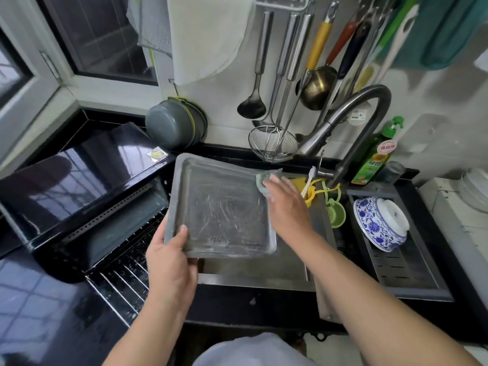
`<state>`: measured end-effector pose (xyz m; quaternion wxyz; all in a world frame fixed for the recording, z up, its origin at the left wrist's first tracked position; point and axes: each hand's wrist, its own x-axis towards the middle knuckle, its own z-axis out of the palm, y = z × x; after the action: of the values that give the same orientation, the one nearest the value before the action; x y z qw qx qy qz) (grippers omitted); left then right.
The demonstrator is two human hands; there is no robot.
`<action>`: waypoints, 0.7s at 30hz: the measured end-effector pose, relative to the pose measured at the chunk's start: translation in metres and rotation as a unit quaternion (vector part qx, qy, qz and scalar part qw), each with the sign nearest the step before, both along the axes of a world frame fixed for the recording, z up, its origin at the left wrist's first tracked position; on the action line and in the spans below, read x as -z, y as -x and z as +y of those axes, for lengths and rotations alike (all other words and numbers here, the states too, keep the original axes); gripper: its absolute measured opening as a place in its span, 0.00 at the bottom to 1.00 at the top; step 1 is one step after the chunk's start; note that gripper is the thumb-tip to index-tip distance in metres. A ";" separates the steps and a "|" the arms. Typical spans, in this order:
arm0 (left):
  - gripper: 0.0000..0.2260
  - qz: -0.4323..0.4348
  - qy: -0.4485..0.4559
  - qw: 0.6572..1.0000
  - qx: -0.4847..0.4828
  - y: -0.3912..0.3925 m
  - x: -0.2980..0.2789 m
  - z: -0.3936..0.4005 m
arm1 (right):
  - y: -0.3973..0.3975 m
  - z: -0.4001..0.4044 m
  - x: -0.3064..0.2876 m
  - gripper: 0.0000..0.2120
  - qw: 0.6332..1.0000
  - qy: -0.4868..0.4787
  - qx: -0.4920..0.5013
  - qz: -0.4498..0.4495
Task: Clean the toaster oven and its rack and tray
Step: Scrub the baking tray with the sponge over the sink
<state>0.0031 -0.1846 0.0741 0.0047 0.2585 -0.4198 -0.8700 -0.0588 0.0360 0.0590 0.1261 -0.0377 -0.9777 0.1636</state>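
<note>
Currently one tray (pixel 224 207), soapy, held tilted over the sink (pixel 253 280), far edge raised. Left hand (pixel 169 260) grips its near-left corner, thumb on the rim. Right hand (pixel 286 204) presses one green sponge (pixel 262 180) at the far-right corner, fingers fairly straight. One rack (pixel 124 262) lies before one toaster oven (pixel 79 191) on the worktop (pixel 39 299).

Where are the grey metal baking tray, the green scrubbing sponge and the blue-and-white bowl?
Grey metal baking tray (pixel 221 207), head view: soapy floor.
Green scrubbing sponge (pixel 262 180), head view: exposed edge.
Blue-and-white bowl (pixel 369 220), head view: patterned side.
</note>
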 end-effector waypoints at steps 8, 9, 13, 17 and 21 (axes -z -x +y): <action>0.19 -0.025 -0.034 0.997 -0.069 0.017 0.013 -0.005 | -0.075 -0.029 0.011 0.13 0.993 0.048 -0.054 -0.093; 0.19 -0.029 -0.037 0.997 -0.063 0.016 0.014 0.000 | -0.070 -0.025 0.014 0.13 0.993 0.053 -0.040 -0.102; 0.19 -0.044 -0.053 0.997 -0.023 0.004 0.015 0.025 | -0.006 0.000 0.004 0.14 0.993 0.079 0.041 -0.078; 0.18 -0.047 -0.092 0.992 -0.078 0.017 0.020 0.020 | -0.033 -0.012 -0.002 0.11 0.999 0.017 -0.025 -0.020; 0.17 -0.043 -0.066 0.994 -0.080 0.027 0.021 0.024 | -0.064 -0.035 0.017 0.12 0.990 0.062 -0.081 -0.097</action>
<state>-0.0243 -0.1604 0.0527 0.0387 0.3283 -0.3392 -0.8807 0.0047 0.0011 0.0415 0.0141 0.0181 -0.9731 0.2291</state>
